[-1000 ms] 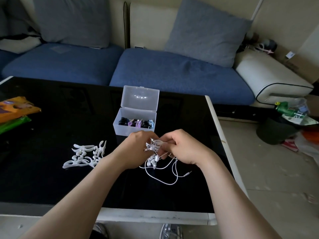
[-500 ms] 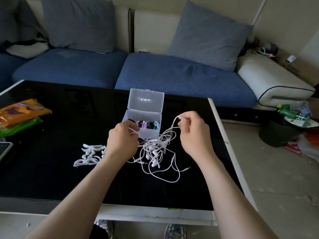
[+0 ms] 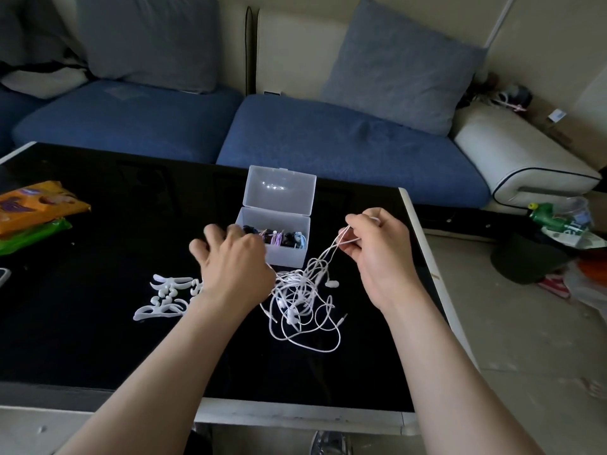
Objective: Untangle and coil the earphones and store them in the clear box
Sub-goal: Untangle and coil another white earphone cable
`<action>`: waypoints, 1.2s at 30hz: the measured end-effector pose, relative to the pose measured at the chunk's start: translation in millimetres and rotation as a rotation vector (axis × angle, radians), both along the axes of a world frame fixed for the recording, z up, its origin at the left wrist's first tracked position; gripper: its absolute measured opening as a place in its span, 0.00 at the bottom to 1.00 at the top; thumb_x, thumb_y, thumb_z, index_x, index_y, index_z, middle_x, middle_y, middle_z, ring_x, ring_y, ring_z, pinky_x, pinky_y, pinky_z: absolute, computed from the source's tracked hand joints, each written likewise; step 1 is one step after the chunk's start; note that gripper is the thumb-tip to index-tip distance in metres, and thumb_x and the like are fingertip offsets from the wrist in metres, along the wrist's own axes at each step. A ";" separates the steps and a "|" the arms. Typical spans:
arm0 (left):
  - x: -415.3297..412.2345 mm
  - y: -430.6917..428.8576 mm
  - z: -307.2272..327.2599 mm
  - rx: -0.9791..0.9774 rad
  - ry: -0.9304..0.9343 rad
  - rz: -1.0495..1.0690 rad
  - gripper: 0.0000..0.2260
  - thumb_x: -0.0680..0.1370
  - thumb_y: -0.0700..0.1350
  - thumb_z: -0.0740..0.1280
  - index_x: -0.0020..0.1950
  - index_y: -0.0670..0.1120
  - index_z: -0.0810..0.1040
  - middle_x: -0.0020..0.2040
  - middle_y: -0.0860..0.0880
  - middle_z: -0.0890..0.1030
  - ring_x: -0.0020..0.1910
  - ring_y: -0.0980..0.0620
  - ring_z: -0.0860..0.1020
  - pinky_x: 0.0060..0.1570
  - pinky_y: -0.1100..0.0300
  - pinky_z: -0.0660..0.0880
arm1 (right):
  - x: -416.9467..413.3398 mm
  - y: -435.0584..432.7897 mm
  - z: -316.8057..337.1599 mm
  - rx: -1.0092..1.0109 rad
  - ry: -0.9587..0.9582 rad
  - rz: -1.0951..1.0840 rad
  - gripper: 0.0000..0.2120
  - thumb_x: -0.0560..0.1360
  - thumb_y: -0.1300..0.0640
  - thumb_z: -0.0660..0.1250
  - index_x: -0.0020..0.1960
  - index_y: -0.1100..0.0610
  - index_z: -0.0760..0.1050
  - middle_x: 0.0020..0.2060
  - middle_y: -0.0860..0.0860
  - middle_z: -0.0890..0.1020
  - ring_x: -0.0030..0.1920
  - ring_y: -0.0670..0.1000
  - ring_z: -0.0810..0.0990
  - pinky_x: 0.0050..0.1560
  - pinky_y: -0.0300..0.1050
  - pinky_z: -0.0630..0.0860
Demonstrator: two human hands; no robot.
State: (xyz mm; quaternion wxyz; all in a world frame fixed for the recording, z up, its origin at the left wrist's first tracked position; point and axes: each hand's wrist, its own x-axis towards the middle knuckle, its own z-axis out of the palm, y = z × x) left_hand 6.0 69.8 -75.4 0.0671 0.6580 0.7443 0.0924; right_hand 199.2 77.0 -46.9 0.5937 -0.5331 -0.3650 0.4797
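Spanning the foreground, the black table (image 3: pixel 98 323) carries everything; the clear box (image 3: pixel 274 238) stands lid-up, ready for storage. The left hand (image 3: pixel 235 267) hovers spread and empty, while the right hand (image 3: pixel 377 254) pinches a strand, lifting it from the tangled earphones (image 3: pixel 302 300), likely to free a loop.

White earphones (image 3: pixel 305 290) tangle bright against the glossy black counter (image 3: pixel 98 323), which carries a pale white rim. The clear box (image 3: pixel 279 231) shows frosted, see-through walls, and inside sit black, purple and light blue coils. White cut-out shapes (image 3: pixel 167 297) lie on the black surface. At the far left edge, an orange packet (image 3: pixel 36 205) with purple print sits over a bright green packet (image 3: pixel 33 234). Behind, blue sofa cushions (image 3: pixel 328 142) meet grey-blue pillows (image 3: pixel 400 67) and a cream armrest (image 3: pixel 525 162) with dark piping.
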 end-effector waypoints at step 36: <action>25.1 9.3 -4.4 0.108 -0.209 -0.044 0.04 0.86 0.43 0.61 0.56 0.43 0.71 0.40 0.47 0.70 0.36 0.43 0.69 0.36 0.50 0.66 | 46.9 1.6 -66.1 -0.330 -0.800 0.460 0.07 0.75 0.54 0.73 0.41 0.52 0.88 0.36 0.51 0.88 0.41 0.48 0.86 0.48 0.45 0.81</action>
